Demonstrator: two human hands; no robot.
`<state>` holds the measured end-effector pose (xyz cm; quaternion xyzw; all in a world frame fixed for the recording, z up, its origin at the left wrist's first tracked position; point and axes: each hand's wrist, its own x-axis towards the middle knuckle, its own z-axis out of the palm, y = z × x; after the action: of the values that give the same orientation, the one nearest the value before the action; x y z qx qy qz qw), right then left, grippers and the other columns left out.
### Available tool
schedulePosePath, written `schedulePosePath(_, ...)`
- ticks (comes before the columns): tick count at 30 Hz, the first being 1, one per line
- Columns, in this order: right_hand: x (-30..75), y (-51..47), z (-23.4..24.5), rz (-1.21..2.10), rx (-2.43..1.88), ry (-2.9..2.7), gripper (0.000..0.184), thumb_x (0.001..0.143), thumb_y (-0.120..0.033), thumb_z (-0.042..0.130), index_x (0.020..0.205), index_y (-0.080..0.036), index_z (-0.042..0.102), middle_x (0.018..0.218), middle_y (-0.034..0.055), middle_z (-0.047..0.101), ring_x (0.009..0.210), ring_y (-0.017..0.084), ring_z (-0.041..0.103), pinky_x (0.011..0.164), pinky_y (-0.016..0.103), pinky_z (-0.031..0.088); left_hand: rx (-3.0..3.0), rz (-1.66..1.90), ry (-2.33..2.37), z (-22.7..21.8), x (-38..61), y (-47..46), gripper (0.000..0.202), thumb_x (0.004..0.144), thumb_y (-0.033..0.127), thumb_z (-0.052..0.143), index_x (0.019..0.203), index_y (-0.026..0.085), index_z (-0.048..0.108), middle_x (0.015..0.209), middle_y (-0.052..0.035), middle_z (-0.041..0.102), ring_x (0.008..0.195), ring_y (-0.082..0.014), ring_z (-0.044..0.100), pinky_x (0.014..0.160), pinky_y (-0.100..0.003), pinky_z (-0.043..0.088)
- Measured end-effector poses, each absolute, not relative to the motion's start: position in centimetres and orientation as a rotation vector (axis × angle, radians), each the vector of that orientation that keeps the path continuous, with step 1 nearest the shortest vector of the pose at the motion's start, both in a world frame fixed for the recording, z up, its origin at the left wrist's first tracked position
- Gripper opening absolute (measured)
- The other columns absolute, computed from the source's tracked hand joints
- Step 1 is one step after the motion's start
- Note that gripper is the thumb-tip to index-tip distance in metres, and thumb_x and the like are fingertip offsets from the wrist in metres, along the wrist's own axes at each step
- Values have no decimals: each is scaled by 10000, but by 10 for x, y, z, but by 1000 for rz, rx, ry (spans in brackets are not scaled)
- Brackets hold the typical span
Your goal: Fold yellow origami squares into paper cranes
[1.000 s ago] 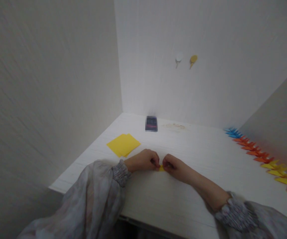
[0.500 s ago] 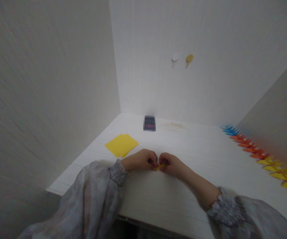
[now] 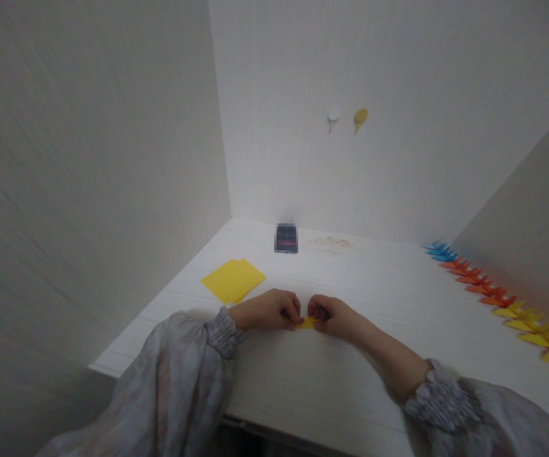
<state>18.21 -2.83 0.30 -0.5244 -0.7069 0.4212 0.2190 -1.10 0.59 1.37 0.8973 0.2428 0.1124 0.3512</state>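
A small folded piece of yellow paper (image 3: 307, 323) is pinched between my two hands, low over the middle of the white table. My left hand (image 3: 281, 309) grips its left end with thumb and fingers closed. At the other end, my right hand (image 3: 330, 313) pinches the paper in the same way. The fingers cover both ends, so only a short strip shows between them. Just beyond my left wrist lie overlapping yellow paper sheets (image 3: 233, 280).
A row of folded paper figures, blue (image 3: 440, 250), orange (image 3: 478, 279) and yellow (image 3: 538, 327), runs along the right wall. A blurred dark box (image 3: 286, 238) sits by the back wall. White (image 3: 333, 117) and yellow (image 3: 360, 117) hooks hang on that wall.
My hands have drawn slightly apart, the right one moving rightward, and more of the yellow paper shows between them. The view has tilted up a little.
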Motion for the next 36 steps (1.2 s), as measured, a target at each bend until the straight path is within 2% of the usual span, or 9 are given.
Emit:
schedulePosePath(4, 189, -30, 1, 1200, -1336, -1955, 306, 532, -9, 516, 786, -175, 547, 615, -52, 455, 553, 84, 406, 497, 196, 322, 2340, 334, 635, 12, -10, 5, 133, 665, 191, 594, 747, 169, 697, 855, -30, 581, 700, -100, 551, 642, -191, 411)
schedulePosePath(7, 186, -35, -2, 1054, -1367, -1960, 278, 586, -122, 594, 853, -186, 551, 601, -52, 430, 538, 89, 388, 485, 200, 314, 2311, 387, 691, 9, -9, 4, 124, 650, 192, 588, 714, 160, 689, 817, -26, 583, 664, -92, 540, 595, -183, 401)
schedulePosePath(11, 174, -43, -6, 719, -1402, -2036, 159, 609, -168, 598, 767, -169, 576, 731, 1, 475, 614, 114, 426, 552, 236, 355, 2251, 444, 741, 6, -8, 2, 111, 643, 220, 597, 686, 141, 663, 769, -21, 581, 622, -81, 507, 553, -184, 374)
schedulePosePath(16, 166, -45, -8, 582, -1494, -2032, 120, 594, -154, 598, 696, -151, 535, 774, 32, 485, 683, 143, 456, 615, 266, 382, 2058, 441, 764, 13, -6, -3, 267, 638, 197, 602, 901, 149, 590, 708, 9, 565, 539, -53, 422, 503, -178, 339)
schedulePosePath(19, 167, -45, -8, 580, -1547, -2014, 113, 602, -156, 591, 673, -161, 503, 712, 18, 491, 643, 137, 440, 581, 259, 361, 1995, 473, 712, 18, -5, -4, 338, 621, 130, 597, 952, 154, 536, 840, -17, 580, 639, -70, 467, 573, -197, 380)
schedulePosePath(23, 169, -46, -3, 727, -1504, -1943, 100, 637, -142, 546, 630, -180, 454, 592, -26, 466, 564, 113, 408, 523, 233, 319, 1841, 504, 688, 16, -3, -4, 380, 621, 164, 632, 967, 147, 475, 843, -32, 565, 732, -99, 517, 660, -246, 415)
schedulePosePath(26, 168, -45, 1, 833, -1365, -1789, 103, 671, -183, 530, 638, -186, 433, 575, -42, 439, 545, 103, 396, 508, 223, 316, 1716, 591, 655, 11, 0, -3, 401, 622, 199, 652, 969, 158, 455, 847, -27, 560, 708, -94, 532, 629, -234, 411)
schedulePosePath(31, 164, -47, 6, 931, -1208, -1553, 120, 714, -261, 529, 691, -194, 432, 584, -37, 449, 539, 106, 417, 499, 224, 347, 1560, 888, 702, 8, 5, -2, 454, 562, 240, 715, 932, 155, 467, 718, 19, 544, 636, -84, 528, 599, -221, 401)
schedulePosePath(36, 162, -50, 8, 797, -1116, -1550, 75, 767, -264, 499, 785, -193, 482, 672, -7, 499, 627, 128, 477, 579, 248, 399, 1353, 980, 641, 11, 10, -5, 470, 562, 229, 718, 936, 162, 442, 666, 49, 532, 598, -70, 528, 587, -208, 400)
